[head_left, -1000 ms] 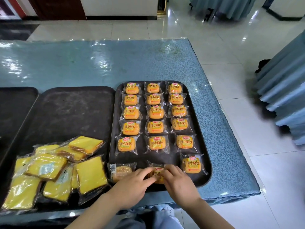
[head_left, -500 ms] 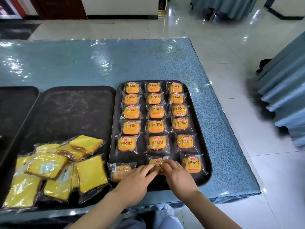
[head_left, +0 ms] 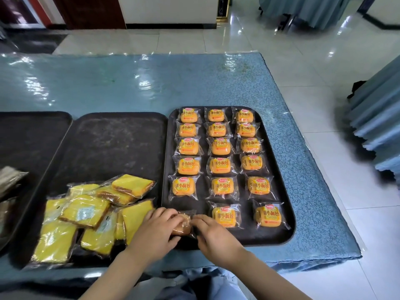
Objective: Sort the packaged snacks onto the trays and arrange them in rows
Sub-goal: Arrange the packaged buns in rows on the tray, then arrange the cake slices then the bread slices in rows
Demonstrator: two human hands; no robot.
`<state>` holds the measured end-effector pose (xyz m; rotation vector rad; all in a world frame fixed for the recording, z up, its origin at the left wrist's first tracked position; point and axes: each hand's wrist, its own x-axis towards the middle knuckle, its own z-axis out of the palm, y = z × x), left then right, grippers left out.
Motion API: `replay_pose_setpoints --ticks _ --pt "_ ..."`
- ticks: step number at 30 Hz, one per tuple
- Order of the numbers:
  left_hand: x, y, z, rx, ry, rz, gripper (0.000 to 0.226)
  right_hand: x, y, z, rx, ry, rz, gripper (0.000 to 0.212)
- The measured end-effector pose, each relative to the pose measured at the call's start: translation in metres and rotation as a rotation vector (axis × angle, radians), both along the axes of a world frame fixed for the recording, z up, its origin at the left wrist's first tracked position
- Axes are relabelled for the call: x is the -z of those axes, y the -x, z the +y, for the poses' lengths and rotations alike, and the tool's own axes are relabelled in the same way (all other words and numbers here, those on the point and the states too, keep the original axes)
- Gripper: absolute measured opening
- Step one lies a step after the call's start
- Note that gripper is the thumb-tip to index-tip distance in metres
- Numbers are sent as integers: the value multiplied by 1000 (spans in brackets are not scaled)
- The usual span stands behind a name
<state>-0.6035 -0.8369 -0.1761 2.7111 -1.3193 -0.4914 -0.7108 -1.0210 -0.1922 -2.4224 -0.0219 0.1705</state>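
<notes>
A dark tray (head_left: 281, 169) on the right holds several orange packaged small breads (head_left: 219, 165) set in three columns. At its near left corner lies one bread packet (head_left: 184, 225) with its plain side up. My left hand (head_left: 155, 230) and my right hand (head_left: 213, 234) both pinch this packet from either side. To its right, the middle bread of the front row (head_left: 225, 216) sits label up, clear of my hands. A loose pile of yellow cake slices in clear wrappers (head_left: 86, 215) lies on the middle tray (head_left: 112, 144).
A third dark tray (head_left: 28, 135) is at the far left, with a brownish packet (head_left: 10, 176) at its edge. The trays sit on a blue plastic-covered table (head_left: 151, 83). Its right edge drops to a tiled floor; blue draped tables stand at the right.
Both hands left the middle front-row bread, which now lies label up in line, and moved left onto the plain-side-up packet at the tray's near left corner.
</notes>
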Motion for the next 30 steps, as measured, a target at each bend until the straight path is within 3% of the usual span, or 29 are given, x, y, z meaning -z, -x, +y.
replay_pose_setpoints --ticks 5,10,14,18,22,25,30 --pt "-7 -3 -4 42 -23 55 63 5 -14 22 21 100 135 64" --pt "-5 -7 0 67 42 20 60 10 -19 30 94 207 96 56" --pt "-7 -17 2 21 125 116 50 5 -18 29 198 -11 60 43" --pt "-13 -22 3 -83 277 245 38 -8 -16 22 466 -198 66 21" --pt "-11 -26 -1 -146 326 313 33 -13 -26 16 547 -161 144 11" --pt "-9 -26 -2 -130 273 277 37 -11 -36 14 510 -62 215 13" --pt "-2 -29 -4 -60 179 37 40 -12 -43 16 460 29 219 33"
